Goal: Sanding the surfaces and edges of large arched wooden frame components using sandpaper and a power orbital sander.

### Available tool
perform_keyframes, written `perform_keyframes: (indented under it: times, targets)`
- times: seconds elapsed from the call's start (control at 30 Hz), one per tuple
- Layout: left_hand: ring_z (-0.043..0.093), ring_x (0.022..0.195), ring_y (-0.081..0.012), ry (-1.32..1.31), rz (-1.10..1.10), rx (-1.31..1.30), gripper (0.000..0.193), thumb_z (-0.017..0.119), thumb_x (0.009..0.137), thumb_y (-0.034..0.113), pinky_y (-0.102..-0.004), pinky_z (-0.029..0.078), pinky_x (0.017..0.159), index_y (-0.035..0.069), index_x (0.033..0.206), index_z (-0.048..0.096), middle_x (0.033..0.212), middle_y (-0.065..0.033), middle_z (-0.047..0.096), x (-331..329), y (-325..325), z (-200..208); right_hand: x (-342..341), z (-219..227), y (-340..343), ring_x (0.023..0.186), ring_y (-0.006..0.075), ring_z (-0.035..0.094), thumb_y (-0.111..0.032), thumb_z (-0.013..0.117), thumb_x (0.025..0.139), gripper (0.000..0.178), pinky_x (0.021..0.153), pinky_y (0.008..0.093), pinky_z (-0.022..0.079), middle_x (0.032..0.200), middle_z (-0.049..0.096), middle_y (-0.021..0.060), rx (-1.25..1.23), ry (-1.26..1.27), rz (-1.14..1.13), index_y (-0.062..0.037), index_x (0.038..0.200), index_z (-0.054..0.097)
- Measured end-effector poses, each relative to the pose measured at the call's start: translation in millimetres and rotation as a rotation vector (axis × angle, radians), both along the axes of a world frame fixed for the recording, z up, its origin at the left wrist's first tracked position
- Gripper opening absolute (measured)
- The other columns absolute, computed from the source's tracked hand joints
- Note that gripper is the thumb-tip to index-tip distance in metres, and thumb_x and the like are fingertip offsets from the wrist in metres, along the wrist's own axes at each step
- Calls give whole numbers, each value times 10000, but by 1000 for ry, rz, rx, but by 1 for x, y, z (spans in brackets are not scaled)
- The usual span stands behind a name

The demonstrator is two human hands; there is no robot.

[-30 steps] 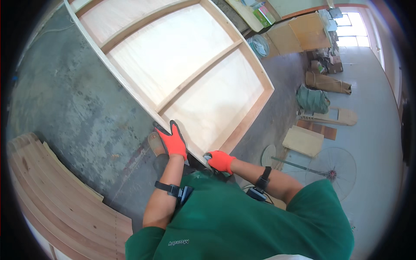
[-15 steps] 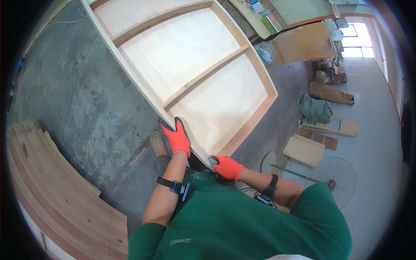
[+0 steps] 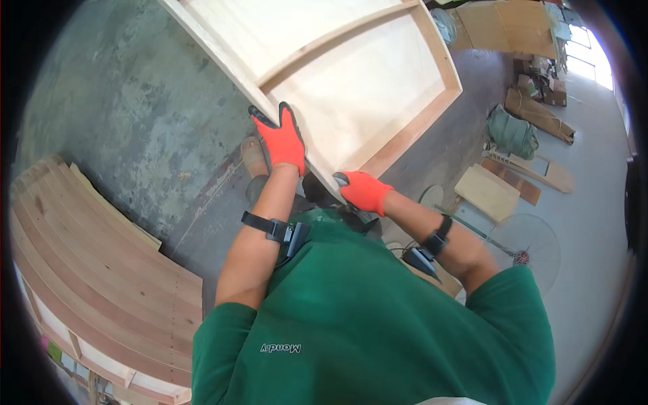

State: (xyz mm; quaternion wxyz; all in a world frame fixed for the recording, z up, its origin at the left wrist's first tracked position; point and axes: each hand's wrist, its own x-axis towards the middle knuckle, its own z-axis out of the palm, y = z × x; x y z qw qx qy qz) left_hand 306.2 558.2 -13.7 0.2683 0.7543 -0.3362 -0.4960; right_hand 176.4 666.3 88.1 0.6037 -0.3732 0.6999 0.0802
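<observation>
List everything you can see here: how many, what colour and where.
Wooden frame: one, pale, top centre
Curved planks: one set, reddish-brown, lower left
Other framed panel: one, pale, bottom left
Large boxy piece: one, tan, upper right
Window: one, bright white, upper right
Roll: one, brown, right
Bundle: one, grey-green, beside the roll
Flat boards: one cream, one brown, right
Fan: one, mostly grey, lower right
Floor: one, grey, all around
Shoe: one, beige, left of centre
Forearm devices: two, dark, left and right
Shirt: one, green, bottom centre
Gloved hands: two, orange-red; left hand on the frame's edge, right hand at its corner
</observation>
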Motion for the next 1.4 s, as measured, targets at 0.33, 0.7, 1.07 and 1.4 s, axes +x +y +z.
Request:
perform_keyframes:
  times: [0.33, 0.7, 1.07, 1.4]
  targets:
    - [179, 1490, -302, 415, 93, -15, 854, 579, 967, 336, -376, 184, 1203, 14, 1558, 54, 1622, -182, 132, -1, 5, 0, 9, 16, 16, 838, 377, 635, -159, 489, 854, 250, 766, 448, 489, 877, 658, 226, -24, -4, -179, -17, 1038, 581]
    - [451, 1303, -229, 364, 103, -87, 772, 559, 980, 380, -349, 363, 1061, 95, 1568, 149, 1523, -107, 393, -5, 1, -6, 6, 0, 28, 848, 392, 629, -170, 483, 862, 294, 773, 462, 484, 914, 642, 269, -138, 50, -60, 16, 1069, 578]
    - [284, 1436, -278, 388, 125, -71, 815, 586, 971, 305, -347, 246, 1163, 4, 1554, 104, 1595, -160, 225, -8, -5, 15, -1, 9, 5, 743, 309, 646, -158, 476, 867, 253, 707, 425, 503, 863, 674, 193, -34, -45, -69, 10, 1014, 593]
    - [371, 1372, -254, 474, 195, -195, 783, 618, 953, 325, -348, 324, 1102, -4, 1532, 206, 1534, -149, 346, -4, -4, -8, -101, 23, -33, 960, 220, 667, -132, 539, 915, 476, 825, 350, 534, 1080, 681, 116, -308, -220, 137, -59, 1385, 515]
